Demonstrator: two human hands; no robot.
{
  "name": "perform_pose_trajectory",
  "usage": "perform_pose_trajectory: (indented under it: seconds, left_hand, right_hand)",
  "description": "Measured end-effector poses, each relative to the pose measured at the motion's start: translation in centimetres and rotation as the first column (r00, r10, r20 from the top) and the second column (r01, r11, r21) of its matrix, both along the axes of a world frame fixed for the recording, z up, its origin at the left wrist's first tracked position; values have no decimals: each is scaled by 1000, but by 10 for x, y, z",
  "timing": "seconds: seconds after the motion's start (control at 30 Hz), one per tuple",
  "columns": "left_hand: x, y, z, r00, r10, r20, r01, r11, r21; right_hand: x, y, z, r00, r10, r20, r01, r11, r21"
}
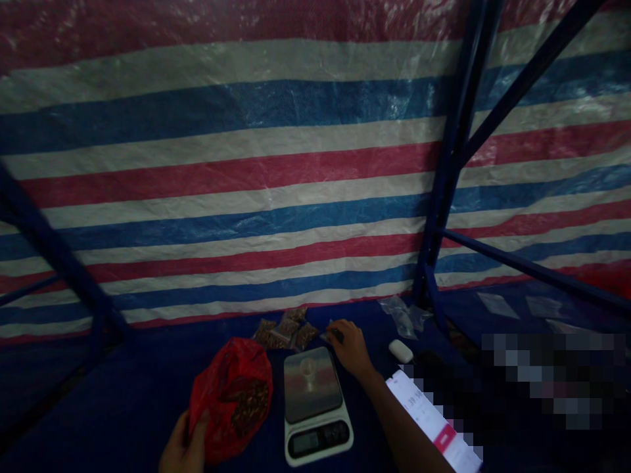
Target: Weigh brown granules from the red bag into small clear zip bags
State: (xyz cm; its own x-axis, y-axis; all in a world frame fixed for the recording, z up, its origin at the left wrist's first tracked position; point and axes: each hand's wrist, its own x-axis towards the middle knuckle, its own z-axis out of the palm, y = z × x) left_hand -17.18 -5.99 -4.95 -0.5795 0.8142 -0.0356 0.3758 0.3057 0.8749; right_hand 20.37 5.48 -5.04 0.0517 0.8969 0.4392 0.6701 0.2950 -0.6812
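My left hand (186, 441) grips the near left edge of a red plastic bag (210, 384). The bag's mouth gapes, and small brown pieces (250, 406) lie inside. Beyond the kitchen scale (313, 394), my right hand (351, 343) has its fingers closed on a small clear plastic bag (326, 337), mostly hidden by them. Left of that hand is a cluster of small clear bags (283, 334) filled with brown pieces. The white scale has a shiny metal plate with a pale round spot, either a reflection or a clear object. Its display is too dim to read.
A lit phone (428, 420) lies by my right forearm, with a white rounded case (401, 351) behind it. Clear plastic bags (405, 318) lie near the blue metal post (436, 217). Striped sheeting (256, 171) hangs behind the blue surface (148, 381).
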Motion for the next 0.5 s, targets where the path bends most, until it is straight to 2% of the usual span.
perform_pose_trajectory:
  seconds: [0.5]
  left_hand:
    - [1, 1, 4, 999, -17, -51, 16, 999, -27]
  right_hand:
    - [1, 0, 1, 1000, -2, -4, 2, 1000, 6]
